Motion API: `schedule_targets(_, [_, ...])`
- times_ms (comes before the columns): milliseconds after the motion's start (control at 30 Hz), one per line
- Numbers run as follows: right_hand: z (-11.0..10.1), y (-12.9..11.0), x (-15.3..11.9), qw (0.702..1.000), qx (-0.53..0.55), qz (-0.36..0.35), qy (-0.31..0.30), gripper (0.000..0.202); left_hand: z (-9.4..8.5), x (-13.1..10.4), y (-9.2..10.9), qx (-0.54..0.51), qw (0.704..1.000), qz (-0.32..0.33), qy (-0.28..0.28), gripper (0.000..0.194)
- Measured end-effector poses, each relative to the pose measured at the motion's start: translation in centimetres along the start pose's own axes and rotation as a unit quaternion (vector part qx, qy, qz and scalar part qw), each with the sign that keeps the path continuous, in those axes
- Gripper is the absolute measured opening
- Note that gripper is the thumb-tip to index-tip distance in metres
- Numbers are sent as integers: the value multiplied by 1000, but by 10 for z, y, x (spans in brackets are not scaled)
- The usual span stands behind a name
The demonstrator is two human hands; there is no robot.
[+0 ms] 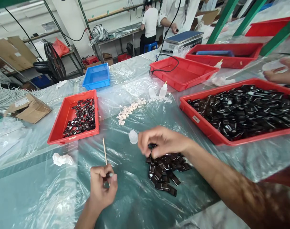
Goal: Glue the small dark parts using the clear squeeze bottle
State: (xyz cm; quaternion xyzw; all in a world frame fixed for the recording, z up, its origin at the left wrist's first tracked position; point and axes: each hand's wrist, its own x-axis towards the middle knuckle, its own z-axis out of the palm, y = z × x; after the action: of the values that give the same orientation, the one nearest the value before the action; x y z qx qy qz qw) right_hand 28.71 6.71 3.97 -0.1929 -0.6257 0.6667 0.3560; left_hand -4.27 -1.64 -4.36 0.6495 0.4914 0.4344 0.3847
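Note:
My left hand (103, 187) is closed at the lower centre, with a thin wooden stick (104, 151) pointing up from behind its fingers and a small dark piece at its fingertips. Over a pile of dark brown glossy pieces (165, 170), my right hand (159, 141) has its fingers pinched around a dark piece. A small round translucent cup (133, 137) stands just left of that hand. Small pale pieces (128, 111) lie scattered farther back, beside a white dropper bottle (163, 90).
A red tray (56, 127) with dark pieces stands at left, and a fuller red tray (207, 136) at right. Behind are a blue tray (97, 84), another red tray (183, 74) and a scale (184, 37). Another person's hand (283, 70) is at far right.

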Motion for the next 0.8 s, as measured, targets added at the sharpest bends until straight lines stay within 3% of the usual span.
schedule_targets(67, [-36, 1, -5, 988, -1, -19, 152, 41, -6, 10, -1, -6, 999, 16, 48, 31])
schedule_targets(133, [-70, 14, -7, 966, 4, -41, 255, 42, -12, 19, 1, -5, 997, 25, 76, 28])
schedule_targets(267, [-116, 54, -4, 923, -3, -29, 384, 49, -15, 31, 10, 1, 994, 36, 105, 31])
schedule_targets(400, [-131, 77, 0, 908, -14, -3, 418, 47, -13, 38, 23, -1, 988, 39, 148, 32])
schedule_targets(567, [-133, 81, 0, 912, -22, 18, 410, 40, -25, 61, 43, 19, 980, 40, 194, 27])
schedule_targets(667, [-133, 81, 1, 912, -15, 21, 410, 36, -46, 97, 50, 90, 975, 35, 200, 29])
schedule_targets(800, [-133, 80, 3, 913, -4, 26, 407, 35, -79, 163, 58, 237, 949, 36, 206, 31])
